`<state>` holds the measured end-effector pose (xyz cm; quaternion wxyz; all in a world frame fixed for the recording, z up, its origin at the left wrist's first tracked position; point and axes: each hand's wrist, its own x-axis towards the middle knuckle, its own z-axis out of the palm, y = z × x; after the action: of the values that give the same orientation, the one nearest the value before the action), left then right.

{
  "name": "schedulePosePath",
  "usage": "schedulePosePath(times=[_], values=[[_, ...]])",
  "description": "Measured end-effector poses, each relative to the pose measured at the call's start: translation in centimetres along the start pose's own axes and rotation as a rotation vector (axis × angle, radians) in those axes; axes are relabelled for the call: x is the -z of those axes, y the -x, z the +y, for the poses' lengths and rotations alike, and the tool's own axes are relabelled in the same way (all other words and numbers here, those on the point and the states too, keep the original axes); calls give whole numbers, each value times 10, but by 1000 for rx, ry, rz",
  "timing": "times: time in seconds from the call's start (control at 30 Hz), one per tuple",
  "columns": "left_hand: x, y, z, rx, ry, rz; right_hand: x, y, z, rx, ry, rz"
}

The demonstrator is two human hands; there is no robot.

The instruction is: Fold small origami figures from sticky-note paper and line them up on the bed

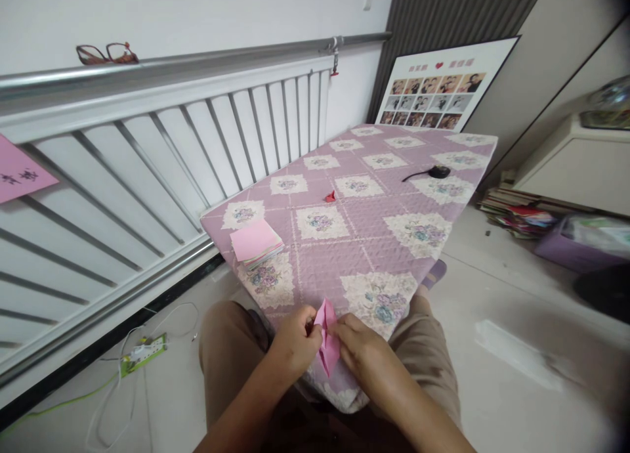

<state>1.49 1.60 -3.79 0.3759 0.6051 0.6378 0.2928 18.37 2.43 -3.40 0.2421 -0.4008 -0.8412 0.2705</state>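
A folded piece of pink paper (327,318) is held upright over the near corner of the table, its layers parted along a middle slit. My left hand (298,338) pinches its left side, with the fingers curled in. On the opposite side, my right hand (361,348) grips the paper between thumb and fingers. Ahead and to the left lies a stack of coloured paper sheets (256,239), pink on top. Farther out on the cloth sits a small red folded paper piece (330,196).
The table has a purple floral cloth (364,256). A black object with a thin strap (439,171) lies at its far right. A white radiator (256,131) borders the left, with glasses (107,54) on its pipe. A power strip (144,352) and cables lie on the floor.
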Motion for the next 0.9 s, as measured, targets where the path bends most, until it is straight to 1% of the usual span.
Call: schedulePosePath(times=[0.13,0.23,0.3,0.4,0.5,0.63,0.8,0.83,0.9], values=[[4,-3,1,-46,-82,7,2,-1,6,122,60,-43],[8,-4,3,-68,-103,-1,12,-2,2,193,101,-66],[11,-4,6,-70,-91,-20,19,-3,-2,262,174,-72],[16,-2,12,-68,-38,-47,26,-5,-7,365,358,-16],[19,-2,15,-73,42,-60,26,-5,-8,393,455,60],[18,-4,13,-78,88,-71,28,-7,-8,496,514,104],[21,-6,14,-111,32,-129,35,-13,-8,662,568,55],[22,-6,16,-116,21,-146,36,-13,-8,678,558,38],[25,-6,20,-123,6,-172,37,-14,-9,616,485,21]])
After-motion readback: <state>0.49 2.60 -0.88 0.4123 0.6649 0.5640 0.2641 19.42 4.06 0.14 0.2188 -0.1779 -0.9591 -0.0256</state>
